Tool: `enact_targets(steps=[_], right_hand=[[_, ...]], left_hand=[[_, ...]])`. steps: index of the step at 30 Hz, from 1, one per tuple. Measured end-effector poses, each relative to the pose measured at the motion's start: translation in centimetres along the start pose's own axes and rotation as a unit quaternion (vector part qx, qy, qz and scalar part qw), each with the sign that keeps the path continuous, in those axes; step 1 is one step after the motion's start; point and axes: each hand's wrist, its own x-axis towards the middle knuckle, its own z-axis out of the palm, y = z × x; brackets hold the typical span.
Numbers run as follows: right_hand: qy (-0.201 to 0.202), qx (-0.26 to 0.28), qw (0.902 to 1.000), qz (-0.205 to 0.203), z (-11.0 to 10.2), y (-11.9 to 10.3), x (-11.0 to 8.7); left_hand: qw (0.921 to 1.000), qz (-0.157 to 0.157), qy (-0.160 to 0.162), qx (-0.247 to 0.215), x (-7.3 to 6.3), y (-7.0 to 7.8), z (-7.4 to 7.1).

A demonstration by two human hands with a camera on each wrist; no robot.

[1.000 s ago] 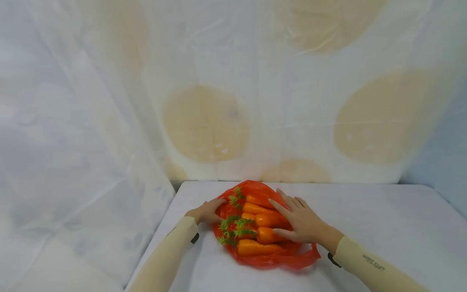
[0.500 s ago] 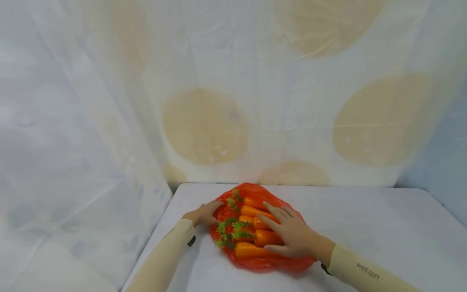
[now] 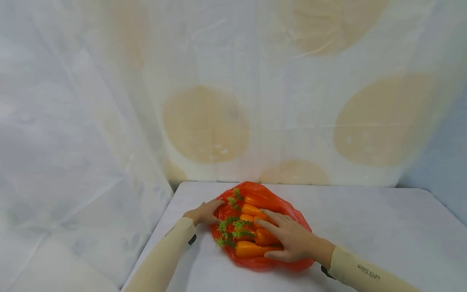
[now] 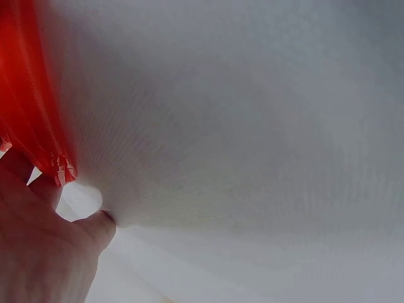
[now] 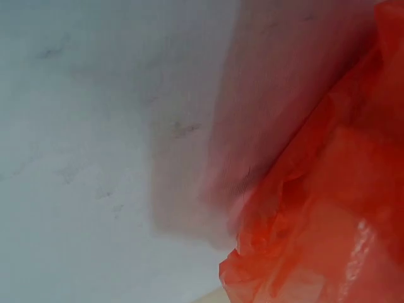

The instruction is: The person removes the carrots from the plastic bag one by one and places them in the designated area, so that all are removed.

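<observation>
A red plastic bag [image 3: 251,188] lies on the white table with several orange carrots [image 3: 249,249] on it, their leafy green tops [image 3: 226,231] toward the left. My left hand [image 3: 205,212] touches the bag's left edge. In the left wrist view, the thumb of that hand [image 4: 47,252] stands apart from the red plastic [image 4: 28,88], which partly covers the other fingers. Spread over the right ends of the carrots, my right hand [image 3: 293,238] rests with its fingers extended. Only crumpled red plastic [image 5: 341,214] fills the right side of the right wrist view; the hand is hidden there.
The white tabletop [image 3: 372,227] extends to the right of the bag. Behind it hangs a pale curtain [image 3: 284,101] with tan circles. Another pale sheet [image 3: 73,162] closes off the left side.
My right hand has slid left and slightly down, farther over the carrots. The bag's loose loop at the lower right no longer shows. My left hand stays nearly in place.
</observation>
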Motion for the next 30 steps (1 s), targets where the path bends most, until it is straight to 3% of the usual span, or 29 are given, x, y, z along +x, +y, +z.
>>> enact_targets(steps=[4, 9, 17, 26, 30], right_hand=[[0.017, 0.028, 0.9995, -0.004, 0.1, -0.1, 0.0], [0.022, 0.109, 0.9930, 0.039, 0.3, -0.1, 0.2], [0.058, 0.259, 0.9609, 0.080, 0.5, 0.0, 0.6], [0.018, 0.355, 0.9246, 0.137, 0.8, 0.6, 0.8], [0.003, 0.373, 0.9165, 0.144, 1.0, 0.9, 0.7]], left_hand=[[1.0000, -0.001, 0.002, 0.001, -0.1, 0.1, -0.1], [1.0000, -0.003, -0.001, -0.005, -0.2, 0.2, 0.0], [1.0000, -0.005, -0.005, -0.002, -0.1, 0.0, -0.1], [0.9999, -0.010, -0.009, 0.000, 0.0, -0.3, 0.0], [0.9999, -0.012, -0.010, -0.002, -0.1, -0.2, 0.1]])
